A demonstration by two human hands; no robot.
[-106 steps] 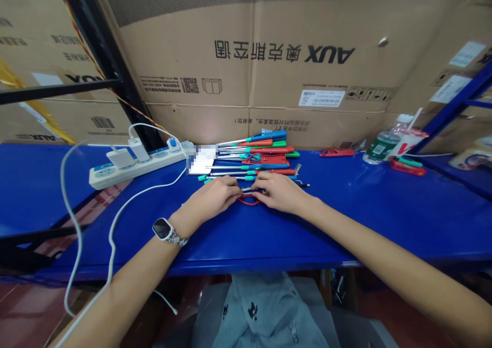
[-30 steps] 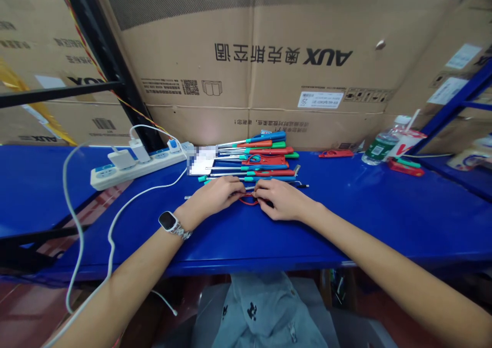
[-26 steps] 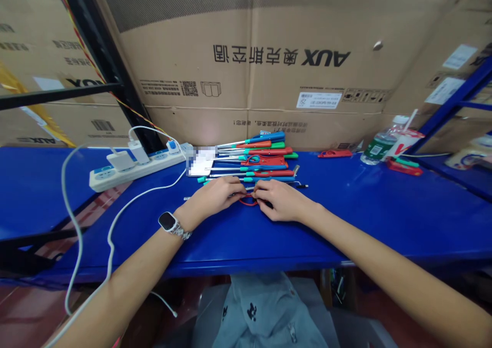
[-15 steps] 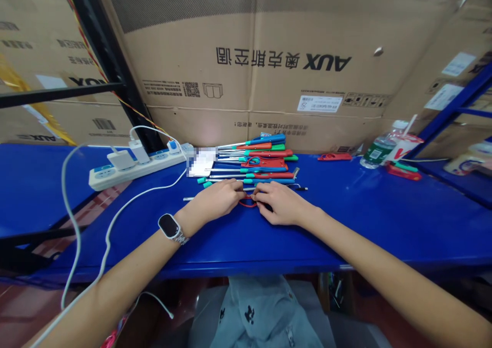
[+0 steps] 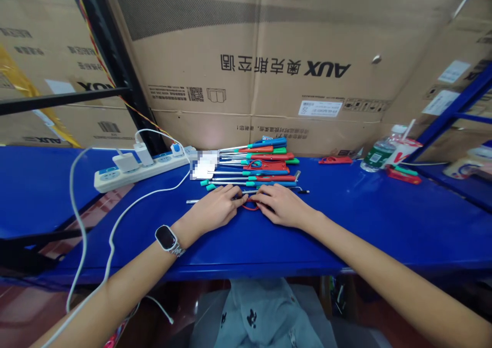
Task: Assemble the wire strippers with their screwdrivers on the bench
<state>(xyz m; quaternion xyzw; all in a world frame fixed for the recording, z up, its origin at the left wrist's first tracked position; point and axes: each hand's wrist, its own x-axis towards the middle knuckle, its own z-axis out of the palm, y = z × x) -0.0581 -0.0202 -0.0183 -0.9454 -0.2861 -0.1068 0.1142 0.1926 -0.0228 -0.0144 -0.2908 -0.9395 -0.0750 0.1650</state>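
Thin red looped plastic piece: sat between your left hand and right hand, low over the table.
Handling: it looked light and fairly stiff, perhaps slick; the slim loop seemed the weaker part, so its thicker upper edge was probably your better hold.
Right grip: your fingertips were drawn together on the piece's right end.
Left grip: your index fingertip reached its upper edge; the underside was hidden, so whether you pinched it could not be told.
Slim silver metal tube: stuck out beyond your left hand; its join, if any, was covered.
Row behind: silver rods with blue, red and green plastic handles lay side by side.
Surface: smooth, glossy blue tabletop.
Left side: long white power strip.
Right side: green-labelled clear plastic bottle.
Backdrop: brown printed cardboard.
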